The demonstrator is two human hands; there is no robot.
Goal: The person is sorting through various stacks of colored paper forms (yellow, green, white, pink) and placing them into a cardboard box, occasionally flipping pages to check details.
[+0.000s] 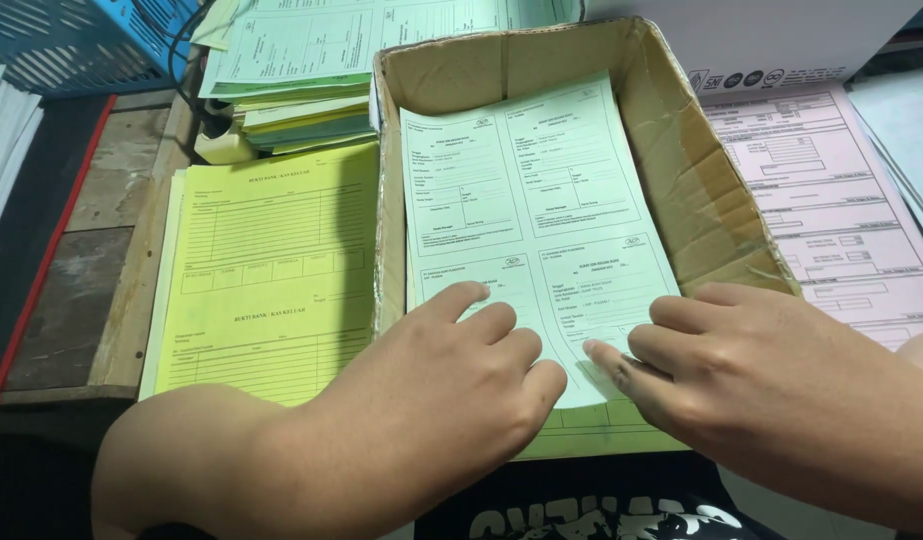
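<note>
A shallow cardboard box (701, 190) lies in front of me with a pale green printed form (531, 200) on top of the paper stack inside it. My left hand (461, 380) rests on the sheet's lower left part, index finger stretched forward. My right hand (761, 370) presses its fingertips on the sheet's lower right corner. A yellow-green sheet (601, 430) shows underneath at the near edge. Neither hand grips anything.
A stack of yellow forms (271, 260) lies left of the box, with green and yellow sheets (301, 70) piled behind it. Pink forms (831, 210) lie to the right beside a white box (761, 40). A blue plastic basket (81, 40) stands far left on a wooden shelf (91, 280).
</note>
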